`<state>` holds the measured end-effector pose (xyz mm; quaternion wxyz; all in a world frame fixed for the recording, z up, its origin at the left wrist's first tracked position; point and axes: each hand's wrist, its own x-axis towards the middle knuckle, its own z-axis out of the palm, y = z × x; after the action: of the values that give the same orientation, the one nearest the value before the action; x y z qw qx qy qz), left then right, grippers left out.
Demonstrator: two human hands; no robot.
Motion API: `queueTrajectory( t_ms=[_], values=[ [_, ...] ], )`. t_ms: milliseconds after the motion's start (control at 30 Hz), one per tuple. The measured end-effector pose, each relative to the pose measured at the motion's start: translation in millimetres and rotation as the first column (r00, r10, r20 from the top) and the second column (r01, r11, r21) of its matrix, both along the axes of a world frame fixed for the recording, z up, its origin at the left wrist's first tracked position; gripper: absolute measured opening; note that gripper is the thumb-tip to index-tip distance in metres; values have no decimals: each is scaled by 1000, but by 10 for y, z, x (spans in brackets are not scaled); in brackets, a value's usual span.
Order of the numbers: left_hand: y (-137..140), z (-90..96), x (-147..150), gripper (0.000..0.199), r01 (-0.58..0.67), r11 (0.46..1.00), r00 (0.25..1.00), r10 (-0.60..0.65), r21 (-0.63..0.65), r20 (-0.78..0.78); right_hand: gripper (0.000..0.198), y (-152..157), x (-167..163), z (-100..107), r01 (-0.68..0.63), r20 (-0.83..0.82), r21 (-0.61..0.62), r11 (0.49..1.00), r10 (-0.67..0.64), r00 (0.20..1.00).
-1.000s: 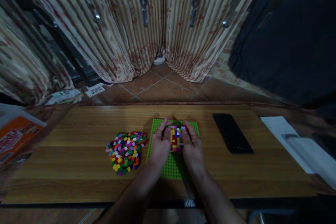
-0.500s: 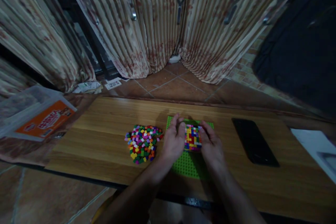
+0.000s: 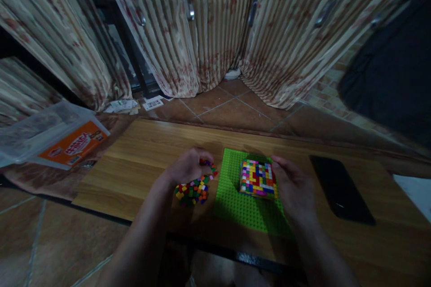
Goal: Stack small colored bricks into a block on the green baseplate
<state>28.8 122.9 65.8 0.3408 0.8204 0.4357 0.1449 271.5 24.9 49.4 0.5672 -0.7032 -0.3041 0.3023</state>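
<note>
A block of small multicoloured bricks (image 3: pixel 257 177) stands on a green studded baseplate (image 3: pixel 232 206). My right hand (image 3: pixel 296 188) lies along the block's right side, thumb and forefinger apart near its far right corner; they appear to touch it without gripping. To the left of the baseplate, my left hand (image 3: pixel 188 166) reaches over a loose pile of small bricks (image 3: pixel 193 191). Its fingers are curved and apart, with a few bricks showing between thumb and fingers. The hand covers the far part of the pile.
A black phone-like slab (image 3: pixel 341 188) lies right of my right hand, with a white sheet (image 3: pixel 412 195) beyond it. At the far left stands a clear plastic tub (image 3: pixel 57 121) with an orange label. The wooden table (image 3: pixel 124 166) has its dark front edge close to me.
My left hand has left the block's side and moved left to the loose pile. My right hand stays beside the block. The view has shifted slightly.
</note>
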Motion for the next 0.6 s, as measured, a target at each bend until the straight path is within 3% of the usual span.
queueTrajectory(
  t_ms=[167, 333, 500, 600],
  values=[
    [-27, 12, 151, 11, 6, 997, 988, 6, 75, -154, 42, 66, -22, -12, 1, 49, 7, 1000, -2, 999],
    [8, -9, 130, 10, 27, 994, 988, -10, 106, -157, 38, 108, -38, -16, -30, 70, 9, 999, 30, 997],
    [29, -4, 109, 9, 10, 996, 1000, -10, 94, -3, 36, 152, -36, -13, -24, 65, 18, 1000, 23, 998],
    [-7, 14, 182, 10, -19, 1000, 988, 20, -10, 155, 33, 174, -35, -16, -19, 76, 29, 999, 17, 997]
  ],
)
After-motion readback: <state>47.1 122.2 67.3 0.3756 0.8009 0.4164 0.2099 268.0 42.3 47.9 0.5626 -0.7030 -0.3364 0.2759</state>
